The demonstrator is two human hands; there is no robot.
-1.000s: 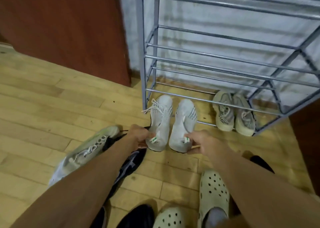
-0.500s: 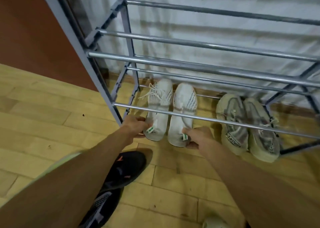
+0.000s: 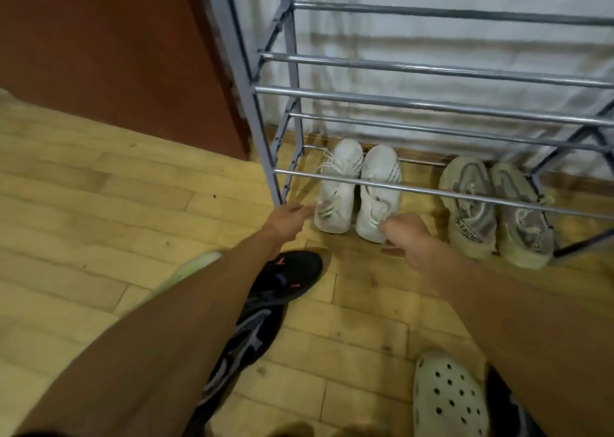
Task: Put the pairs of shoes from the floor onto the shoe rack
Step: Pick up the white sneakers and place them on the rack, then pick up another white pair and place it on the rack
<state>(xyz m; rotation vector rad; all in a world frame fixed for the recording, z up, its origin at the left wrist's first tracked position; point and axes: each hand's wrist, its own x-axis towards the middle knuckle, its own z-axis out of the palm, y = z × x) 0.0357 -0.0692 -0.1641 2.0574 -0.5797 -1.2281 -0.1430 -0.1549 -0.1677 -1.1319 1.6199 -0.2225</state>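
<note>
Two bare forearms reach from the near edge toward a metal shoe rack [image 3: 432, 99] on a pale wooden plank floor [image 3: 99, 210]. At far left, a reddish-brown panel [image 3: 116, 54] stands beside the rack's grey-blue corner post. Near left, a shoe with a yellow-green edge [image 3: 196, 263] shows behind the left forearm, and a pair of black sneakers [image 3: 282, 280] with grey side stripes and small pink marks lies on the floor between the arms. The left hand [image 3: 287, 219] is loosely spread, its fingers [image 3: 307, 211] just beside the heel of the left white shoe; contact cannot be told, owing to blur. A pair of white knit sneakers [image 3: 360, 187] sits side by side at the lowest level of the rack, toes toward the far wall, heels projecting near of the front chrome bar; each heel carries a small green-striped tab, and the dark lettering along the sides is too small to read. The right hand [image 3: 407, 237] hangs relaxed, fingers apart, at the heel of the right white shoe, gripping nothing. Further right, a pair of beige-and-grey sneakers [image 3: 495, 210] rests under the same bar; the heel strap reads roughly "ADIREN". At near right, a pale perforated clog [image 3: 448, 396] lies on the floor.
</note>
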